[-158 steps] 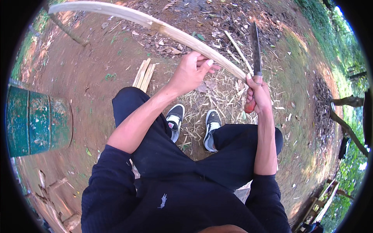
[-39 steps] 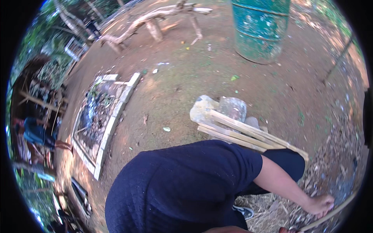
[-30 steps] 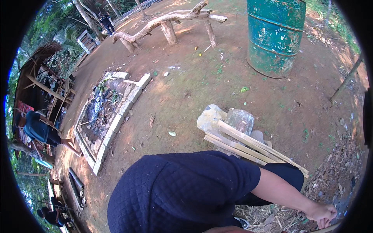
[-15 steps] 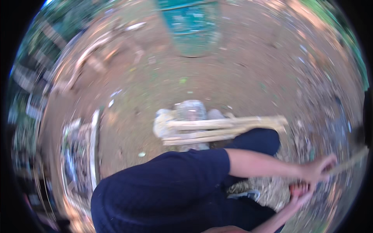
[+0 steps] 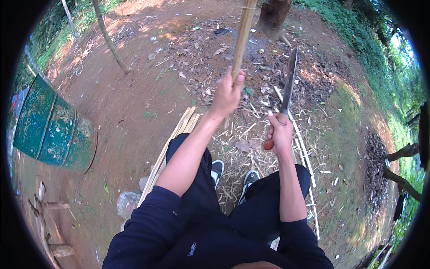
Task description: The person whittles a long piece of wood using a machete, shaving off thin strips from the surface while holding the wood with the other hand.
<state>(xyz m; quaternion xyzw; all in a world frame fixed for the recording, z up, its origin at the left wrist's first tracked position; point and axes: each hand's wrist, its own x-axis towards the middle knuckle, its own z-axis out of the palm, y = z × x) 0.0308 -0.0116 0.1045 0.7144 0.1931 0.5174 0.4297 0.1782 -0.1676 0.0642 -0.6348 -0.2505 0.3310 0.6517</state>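
Observation:
My left hand [image 5: 226, 95] is wrapped round the lower end of a bamboo pole [image 5: 243, 42], which rises away from me out of the top of the picture. In my right hand [image 5: 281, 131] I grip a machete [image 5: 290, 80] by its reddish handle, the long dark blade pointing up and away. The blade and the bamboo are apart. Beside my left leg lies a bundle of split bamboo strips [image 5: 166, 150]. Pale shavings [image 5: 242, 154] cover the ground between and beyond my shoes.
A green metal drum [image 5: 56, 127] stands at the left, with a clear plastic container [image 5: 127, 204] nearer me. Long thin bamboo strips [image 5: 307, 166] lie by my right leg. A tree trunk [image 5: 274, 18] is at the far side, a thin sapling [image 5: 107, 38] at far left.
My view has swung to the right, so the drum now appears at the left. My hands, close together before, are now apart, and the machete shows clearly.

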